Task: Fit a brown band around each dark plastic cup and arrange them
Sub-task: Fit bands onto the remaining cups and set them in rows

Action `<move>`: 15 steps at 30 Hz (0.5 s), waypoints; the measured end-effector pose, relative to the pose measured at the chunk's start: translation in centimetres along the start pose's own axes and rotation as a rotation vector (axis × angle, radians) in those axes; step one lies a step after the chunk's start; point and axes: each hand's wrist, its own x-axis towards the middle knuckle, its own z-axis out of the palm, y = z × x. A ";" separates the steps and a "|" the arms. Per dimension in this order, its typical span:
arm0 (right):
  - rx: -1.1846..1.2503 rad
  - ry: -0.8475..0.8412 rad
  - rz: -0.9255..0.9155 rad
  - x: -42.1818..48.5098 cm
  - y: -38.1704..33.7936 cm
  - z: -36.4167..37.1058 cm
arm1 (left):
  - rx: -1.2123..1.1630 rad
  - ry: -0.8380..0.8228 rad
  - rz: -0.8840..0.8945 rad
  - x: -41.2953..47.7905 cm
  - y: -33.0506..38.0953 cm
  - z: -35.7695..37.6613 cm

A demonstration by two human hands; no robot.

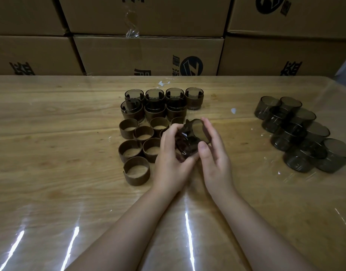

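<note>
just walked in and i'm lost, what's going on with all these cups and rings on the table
A person is partway through banding cups. The left hand and the right hand hold one dark cup tilted between them, apparently working a band onto it. Seven banded cups stand in two rows further back on the table, loose brown bands sit to the left, and a cluster of bare cups waits on the right.

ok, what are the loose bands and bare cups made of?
Loose bands: matte brown, probably cork or leatherette sheet; dull grainy face, open seam. Bare cups: smoky translucent plastic, glossy; neighbours show through the walls.
</note>
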 end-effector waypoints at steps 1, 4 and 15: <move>0.033 0.006 -0.001 0.0 0.0 0.0 | -0.001 -0.018 0.029 0.0 0.1 -0.1; 0.123 0.023 0.035 0.1 -0.1 -0.2 | 0.004 -0.090 0.110 -0.1 0.3 -0.2; 0.025 0.001 0.152 -0.3 -0.4 0.3 | -0.090 -0.172 -0.044 -0.3 0.5 -0.2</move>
